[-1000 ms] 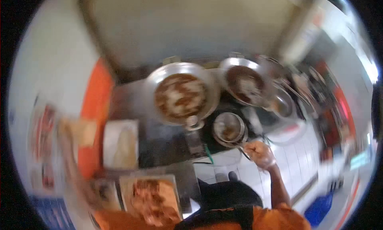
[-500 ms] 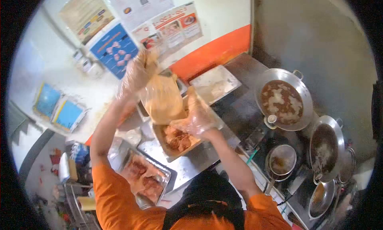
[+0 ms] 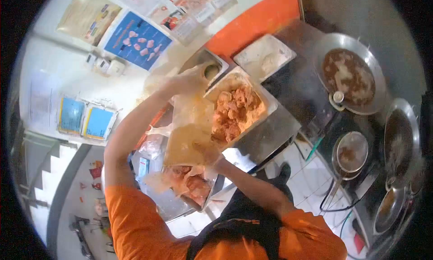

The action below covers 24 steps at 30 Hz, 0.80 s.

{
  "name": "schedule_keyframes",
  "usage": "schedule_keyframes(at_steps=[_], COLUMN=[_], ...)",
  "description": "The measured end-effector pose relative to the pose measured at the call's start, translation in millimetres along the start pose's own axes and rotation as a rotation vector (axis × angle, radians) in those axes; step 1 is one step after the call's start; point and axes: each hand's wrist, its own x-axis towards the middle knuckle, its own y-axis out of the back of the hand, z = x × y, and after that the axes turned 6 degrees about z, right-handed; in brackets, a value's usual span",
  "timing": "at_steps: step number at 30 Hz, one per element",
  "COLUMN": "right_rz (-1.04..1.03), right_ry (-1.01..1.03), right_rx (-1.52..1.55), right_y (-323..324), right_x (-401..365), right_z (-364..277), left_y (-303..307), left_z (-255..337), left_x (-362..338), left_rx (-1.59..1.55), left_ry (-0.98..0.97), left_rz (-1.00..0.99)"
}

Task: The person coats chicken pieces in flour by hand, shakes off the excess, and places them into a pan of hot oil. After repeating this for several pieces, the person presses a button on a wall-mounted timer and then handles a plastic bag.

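Observation:
A pale yellow, translucent rectangular tub (image 3: 187, 125), smeared by motion, is tilted between my two gloved hands. My left hand (image 3: 193, 81) is closed on its far end. Its near end is in the grip of my right hand (image 3: 207, 152), whose fingers are blurred. Just right of the tub stands a rectangular bin (image 3: 269, 118) holding several reddish-orange coated chicken pieces (image 3: 234, 110). Below the tub, a metal tray (image 3: 217, 188) holds raw, wet-looking chicken (image 3: 197, 187), partly hidden by the tub and what looks like clear plastic.
A white tray with pale powder (image 3: 266, 64) and a metal container (image 3: 221, 64) sit behind the bin. Large woks of dark bubbling oil (image 3: 349, 77) stand at the right. A strainer (image 3: 352, 152) rests near them. Posters (image 3: 137, 40) cover the wall.
The tub has come down and nearer my body, uncovering the chicken in the bin. My left hand has lowered with it. My right hand has moved from the bin to the tub. The view has shifted.

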Motion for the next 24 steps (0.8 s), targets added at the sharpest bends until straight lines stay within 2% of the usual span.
schedule_keyframes(at_steps=[2, 3, 5, 6, 7, 8, 9, 10, 11, 12, 13, 14, 15, 16, 17, 18, 20, 21, 22, 23, 24], right_rz=[0.027, 0.051, 0.243, 0.257, 0.21, 0.142, 0.134, 0.221, 0.308, 0.295, 0.335, 0.36, 0.345, 0.23, 0.101, 0.061, 0.371, 0.341, 0.305, 0.276, 0.262], right_ry=[-0.55, -0.555, 0.009, -0.001, 0.02, 0.053, 0.05, -0.014, -0.076, -0.079, -0.115, -0.159, -0.173, -0.164, -0.138, -0.143, 0.212, 0.035, -0.152, -0.151, -0.272], right_rx=[1.125, 1.143, 0.575, 0.58, 0.204, -0.18, -0.18, -0.023, 0.132, 0.135, 0.74, 1.348, 1.352, 0.788, 0.229, 0.244, -0.363, -0.067, 0.215, 0.23, 0.462], right_y=[13.9, 1.2, -30.6, -30.9, -30.9, -26.9, -26.3, -27.7, -30.7, -49.2, -80.1, -100.5, -92.7, -65.8, -39.8, -27.8, -25.8, -38.7, -55.4, -63.5, -63.9], right_x=[0.2, -2.6, -8.8, -12.1, -17.3, -17.6, -15.7, -11.4, -5.9, 0.6, 6.5, 6.6, 4.2, 4.0, 2.8, -2.4, -8.4, -12.6, -17.2, -16.7, -14.4], right_z=[-23.0, -13.4, 9.0, 9.9, 8.8, 7.3, 6.9, 6.0, 5.5, 21.4, 52.2, 69.0, 63.2, 49.9, 35.0, 22.9, 6.5, 29.9, 49.8, 47.0, 42.7], left_y=[-24.8, -43.1, -70.2, -79.8, -96.5, -116.2, -145.1, -163.0, -152.5, -129.0, -119.0, -156.8, -193.8, -228.1, -168.4, -99.3, -133.6, -104.7, -87.4, -78.1, -73.0], left_z=[-7.8, -24.2, -53.0, -68.8, -88.8, -121.8, -162.4, -186.7, -172.9, -139.5, -123.6, -167.2, -210.4, -250.5, -179.8, -96.3, -138.1, -97.8, -69.1, -54.8, -46.0], left_x=[30.9, 46.9, 80.6, 98.2, 116.4, 140.4, 162.5, 168.5, 156.4, 135.6, 118.7, 156.0, 192.5, 226.5, 177.3, 119.4, 146.3, 118.6, 96.8, 85.7, 79.0], left_rx=[-0.015, 0.017, 0.049, -0.106, -0.27, -0.274, -0.167, -0.056, -0.062, -0.239, -0.417, -0.134, 0.201, 0.472, 0.321, 0.191, -0.54, -0.203, -0.006, 0.075, 0.11], left_ry=[-0.07, -0.136, -0.214, -0.39, -0.565, -0.567, -0.749, -0.916, -0.908, -0.798, -0.681, -0.86, -1.015, -1.122, -0.889, -0.598, -0.328, -0.331, -0.296, -0.277, -0.266], left_rz=[-0.094, -0.179, -0.271, -0.412, -0.557, -0.556, -0.359, -0.157, -0.156, -0.175, -0.189, -0.04, 0.187, 0.433, 0.101, -0.135, -0.376, -0.255, -0.208, -0.197, -0.193])
